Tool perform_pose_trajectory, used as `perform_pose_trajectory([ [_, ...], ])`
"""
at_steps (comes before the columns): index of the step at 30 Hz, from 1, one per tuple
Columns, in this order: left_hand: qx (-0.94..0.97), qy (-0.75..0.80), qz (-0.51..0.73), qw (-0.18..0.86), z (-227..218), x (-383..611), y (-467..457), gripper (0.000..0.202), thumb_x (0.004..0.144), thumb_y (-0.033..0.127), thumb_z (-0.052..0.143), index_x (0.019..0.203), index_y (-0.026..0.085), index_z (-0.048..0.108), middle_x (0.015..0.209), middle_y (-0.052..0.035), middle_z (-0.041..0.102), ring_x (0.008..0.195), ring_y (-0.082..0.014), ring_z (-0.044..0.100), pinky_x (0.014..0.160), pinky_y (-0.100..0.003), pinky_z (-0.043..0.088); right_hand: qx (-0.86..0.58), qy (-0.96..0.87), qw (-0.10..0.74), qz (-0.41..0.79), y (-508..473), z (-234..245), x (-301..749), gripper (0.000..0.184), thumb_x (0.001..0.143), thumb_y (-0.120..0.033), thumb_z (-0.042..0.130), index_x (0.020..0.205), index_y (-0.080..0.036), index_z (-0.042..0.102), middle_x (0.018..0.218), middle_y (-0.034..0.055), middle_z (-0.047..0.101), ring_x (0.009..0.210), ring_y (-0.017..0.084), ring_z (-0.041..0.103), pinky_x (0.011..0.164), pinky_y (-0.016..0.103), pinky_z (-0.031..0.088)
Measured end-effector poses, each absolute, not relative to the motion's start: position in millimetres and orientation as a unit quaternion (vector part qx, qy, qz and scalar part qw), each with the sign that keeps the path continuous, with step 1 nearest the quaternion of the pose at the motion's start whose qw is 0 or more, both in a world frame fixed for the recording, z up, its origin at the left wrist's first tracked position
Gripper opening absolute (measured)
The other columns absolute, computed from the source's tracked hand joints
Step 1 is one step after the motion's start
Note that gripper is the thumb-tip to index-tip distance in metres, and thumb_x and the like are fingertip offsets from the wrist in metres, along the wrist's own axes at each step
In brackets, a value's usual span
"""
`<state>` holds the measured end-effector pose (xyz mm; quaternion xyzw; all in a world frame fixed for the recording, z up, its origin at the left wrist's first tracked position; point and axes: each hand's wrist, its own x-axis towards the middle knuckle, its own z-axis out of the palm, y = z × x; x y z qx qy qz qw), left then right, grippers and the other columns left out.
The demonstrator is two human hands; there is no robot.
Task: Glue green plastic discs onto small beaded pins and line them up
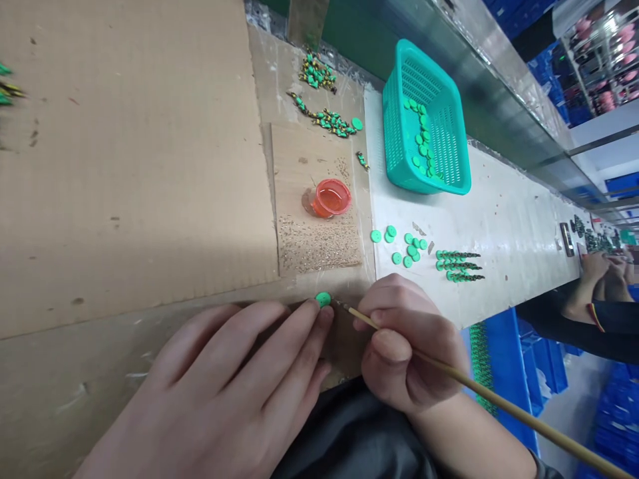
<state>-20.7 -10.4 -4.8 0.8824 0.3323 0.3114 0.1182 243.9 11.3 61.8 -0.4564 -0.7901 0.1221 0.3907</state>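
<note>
Between the fingertips of my left hand [249,372] is a small green disc [324,299], held near the front edge of the bench. My right hand [409,339] grips a thin paintbrush [369,321] with a long wooden handle, its tip at the disc's right edge. Just beyond sits a small red cup [331,198] of clear-looking liquid, on a cardboard piece [319,246] spotted with droplets. Loose green discs [410,251] lie to the right of it, beside rows of green discs with dark, pointed pieces attached [458,266].
A turquoise basket [426,183] holding green discs stands at the back. Small green, black and yellow pieces [333,123] lie in piles behind the cup. A large cardboard sheet [134,153] covers the left. Another person's hands [599,266] are at the far right, near blue crates [549,366].
</note>
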Motion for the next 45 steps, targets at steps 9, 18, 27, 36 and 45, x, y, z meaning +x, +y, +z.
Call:
perform_pose_trajectory([
  [9,0.876,0.337,0.318,0.136,-2,-21,-13,0.047,0.117,0.044,0.081,0.163,0.037,0.084,0.182,-0.0013,0.075,0.171,-0.0369,0.068,0.157,-0.061,0.045,-0.408,-0.781,0.461,0.108,21,66,232,0.014,0.125,-0.024,0.074,0.112,-0.027,0.069,0.083,-0.0018,0.074,0.064,0.019,0.074,0.058,0.035,0.066],
  [18,0.875,0.337,0.319,0.135,1,-20,-14,0.046,0.118,0.043,0.078,0.164,0.036,0.084,0.180,-0.0021,0.076,0.169,-0.0369,0.070,0.155,-0.061,0.049,-0.432,-0.793,0.407,0.140,31,70,228,0.023,0.116,-0.038,0.094,0.123,-0.030,0.074,0.091,0.0001,0.079,0.073,0.023,0.080,0.064,0.041,0.071],
  [27,0.882,0.327,0.312,0.134,1,-23,-11,0.048,0.122,0.042,0.066,0.166,0.032,0.082,0.186,0.0005,0.071,0.164,-0.0340,0.071,0.164,-0.056,0.033,-0.450,-0.791,0.389,0.143,30,72,226,0.026,0.112,-0.040,0.097,0.123,-0.031,0.076,0.091,0.0007,0.081,0.074,0.026,0.081,0.064,0.045,0.073],
  [36,0.887,0.336,0.286,0.138,7,-22,-11,0.048,0.122,0.041,0.068,0.167,0.033,0.082,0.186,0.0002,0.071,0.163,-0.0364,0.073,0.157,-0.061,0.043,-0.379,-0.771,0.499,0.115,27,57,229,0.015,0.123,-0.013,0.064,0.117,-0.020,0.076,0.079,0.0007,0.073,0.062,0.019,0.072,0.054,0.035,0.064],
  [45,0.884,0.335,0.297,0.139,3,-21,-11,0.047,0.124,0.039,0.062,0.166,0.032,0.081,0.186,0.0012,0.071,0.160,-0.0337,0.073,0.158,-0.059,0.042,-0.406,-0.738,0.533,0.081,26,52,223,0.012,0.125,-0.014,0.067,0.117,-0.020,0.074,0.079,-0.0016,0.071,0.058,0.016,0.069,0.053,0.033,0.059],
])
